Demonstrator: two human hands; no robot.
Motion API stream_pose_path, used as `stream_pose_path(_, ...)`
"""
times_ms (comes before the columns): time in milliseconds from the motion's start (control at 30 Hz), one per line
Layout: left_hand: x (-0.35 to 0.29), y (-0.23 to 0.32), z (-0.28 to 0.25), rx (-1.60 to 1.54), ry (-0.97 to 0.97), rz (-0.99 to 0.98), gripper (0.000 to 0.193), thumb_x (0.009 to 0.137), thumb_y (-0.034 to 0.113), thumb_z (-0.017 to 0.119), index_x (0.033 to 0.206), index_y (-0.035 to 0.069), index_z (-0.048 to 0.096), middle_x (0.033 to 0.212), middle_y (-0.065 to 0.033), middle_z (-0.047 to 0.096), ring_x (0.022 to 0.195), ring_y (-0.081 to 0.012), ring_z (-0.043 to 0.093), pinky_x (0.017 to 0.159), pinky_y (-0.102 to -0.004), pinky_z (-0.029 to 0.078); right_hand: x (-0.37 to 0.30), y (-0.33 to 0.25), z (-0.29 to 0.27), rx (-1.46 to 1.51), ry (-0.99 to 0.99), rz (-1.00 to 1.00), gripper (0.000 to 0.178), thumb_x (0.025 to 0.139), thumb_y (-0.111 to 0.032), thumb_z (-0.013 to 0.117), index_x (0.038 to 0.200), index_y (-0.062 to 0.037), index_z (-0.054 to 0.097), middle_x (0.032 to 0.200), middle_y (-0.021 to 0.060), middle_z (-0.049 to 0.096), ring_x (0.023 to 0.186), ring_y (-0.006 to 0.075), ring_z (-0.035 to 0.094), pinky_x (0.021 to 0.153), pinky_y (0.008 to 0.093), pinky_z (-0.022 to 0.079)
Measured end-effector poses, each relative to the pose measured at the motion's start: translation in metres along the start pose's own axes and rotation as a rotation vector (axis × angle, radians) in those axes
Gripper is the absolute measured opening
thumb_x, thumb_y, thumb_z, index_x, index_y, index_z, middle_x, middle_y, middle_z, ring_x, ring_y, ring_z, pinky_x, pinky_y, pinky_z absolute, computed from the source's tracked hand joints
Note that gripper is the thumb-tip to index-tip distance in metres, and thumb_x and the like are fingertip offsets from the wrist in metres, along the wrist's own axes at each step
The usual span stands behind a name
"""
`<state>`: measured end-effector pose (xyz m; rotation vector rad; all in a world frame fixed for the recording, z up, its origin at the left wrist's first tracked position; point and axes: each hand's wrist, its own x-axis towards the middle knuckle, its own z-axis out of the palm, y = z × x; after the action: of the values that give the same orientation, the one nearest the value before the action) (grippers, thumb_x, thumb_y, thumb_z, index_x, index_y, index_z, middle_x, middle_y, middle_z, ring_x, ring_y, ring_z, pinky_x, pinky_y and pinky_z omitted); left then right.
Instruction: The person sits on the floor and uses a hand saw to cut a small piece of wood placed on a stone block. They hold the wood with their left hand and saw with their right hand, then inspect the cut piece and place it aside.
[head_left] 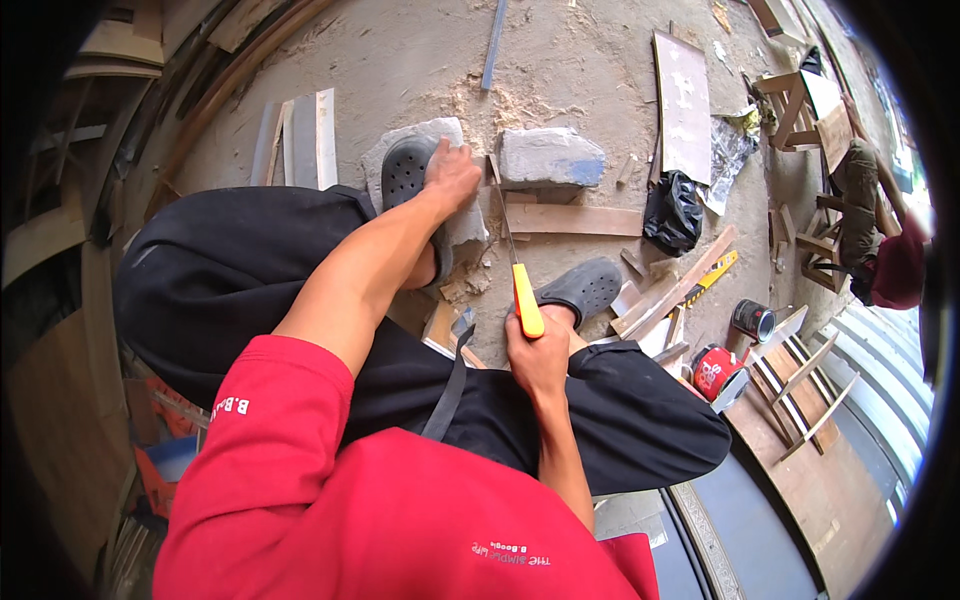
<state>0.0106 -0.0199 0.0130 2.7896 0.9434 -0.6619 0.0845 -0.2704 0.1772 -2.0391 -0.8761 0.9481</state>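
Note:
My right hand [540, 357] is wrapped round the yellow-orange handle of a handsaw [526, 300]. The thin blade points away from me, its tip beside a grey concrete block [550, 157] with a bluish corner. My left hand [453, 178], fingers curled, is by the toe of my left clog [408, 172]; what it grips, if anything, is hidden. That dark grey clog rests on a rough concrete slab [463, 222]. The right clog [583, 290] is to the right of the saw. A wooden plank [575, 219] lies just nearer than the bluish block.
Sawdust is scattered over the ground. Wood strips [325, 140] lie left; a pale board [683, 105], a black plastic bag [674, 214] and a yellow level [712, 279] lie right. A red can [716, 372] stands near my right knee. Another person [890, 260] is at far right.

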Motion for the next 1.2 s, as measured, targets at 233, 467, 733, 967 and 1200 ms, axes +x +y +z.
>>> stream_pose_path(233, 0.01, -0.008, -0.006, -0.053, -0.092, -0.072, 0.021, 0.087, 0.014, 0.059, 0.098, 0.014, 0.076, 0.112, -0.0127, 0.067, 0.101, -0.0247, 0.066, 0.1, -0.0477, 0.034, 0.01, -0.003, 0.006, -0.056, -0.024, -0.022, 0.018, 0.084, -0.013, 0.064, 0.076, 0.0029, 0.061, 0.059, 0.0196, 0.056, 0.051, 0.0281, 0.056, 0.053, 0.0398, 0.044)
stream_pose_path(467, 0.011, -0.019, -0.013, -0.14, -0.081, -0.01, 0.017, 0.08, 0.015, 0.066, 0.091, 0.008, 0.076, 0.106, -0.0156, 0.067, 0.101, -0.0284, 0.066, 0.095, -0.0457, 0.039, 0.006, -0.025, 0.006, -0.009, -0.059, 0.085, 0.02, 0.084, -0.014, 0.065, 0.076, 0.0034, 0.061, 0.061, 0.0211, 0.058, 0.054, 0.0317, 0.059, 0.055, 0.0405, 0.045)
stream_pose_path(733, 0.008, -0.016, -0.005, -0.044, 0.068, -0.003, 0.023, 0.08, 0.028, 0.07, 0.093, 0.01, 0.076, 0.105, -0.0118, 0.067, 0.11, -0.0271, 0.06, 0.102, -0.0482, 0.033, -0.001, -0.019, -0.017, -0.037, 0.091, -0.074, 0.017, 0.085, -0.012, 0.064, 0.078, 0.0037, 0.062, 0.069, 0.0222, 0.062, 0.062, 0.0391, 0.06, 0.061, 0.0423, 0.048)
stream_pose_path(967, 0.004, -0.021, 0.001, -0.09, 0.042, -0.012, 0.038, 0.076, 0.039, 0.074, 0.098, 0.008, 0.075, 0.108, -0.0123, 0.066, 0.112, -0.0267, 0.059, 0.106, -0.0511, 0.03, 0.013, -0.034, -0.009, -0.173, -0.068, 0.142, 0.025, 0.085, -0.02, 0.067, 0.081, 0.0048, 0.063, 0.072, 0.0257, 0.062, 0.064, 0.0375, 0.061, 0.062, 0.0437, 0.046)
stream_pose_path(1200, -0.002, -0.016, 0.008, -0.127, 0.088, 0.006, 0.045, 0.076, 0.039, 0.074, 0.104, 0.004, 0.072, 0.109, -0.0125, 0.066, 0.114, -0.0274, 0.058, 0.11, -0.0558, 0.027, -0.002, -0.036, -0.027, -0.03, -0.002, 0.136, 0.024, 0.086, -0.02, 0.066, 0.084, 0.0033, 0.064, 0.072, 0.019, 0.064, 0.065, 0.0309, 0.064, 0.062, 0.0391, 0.048)
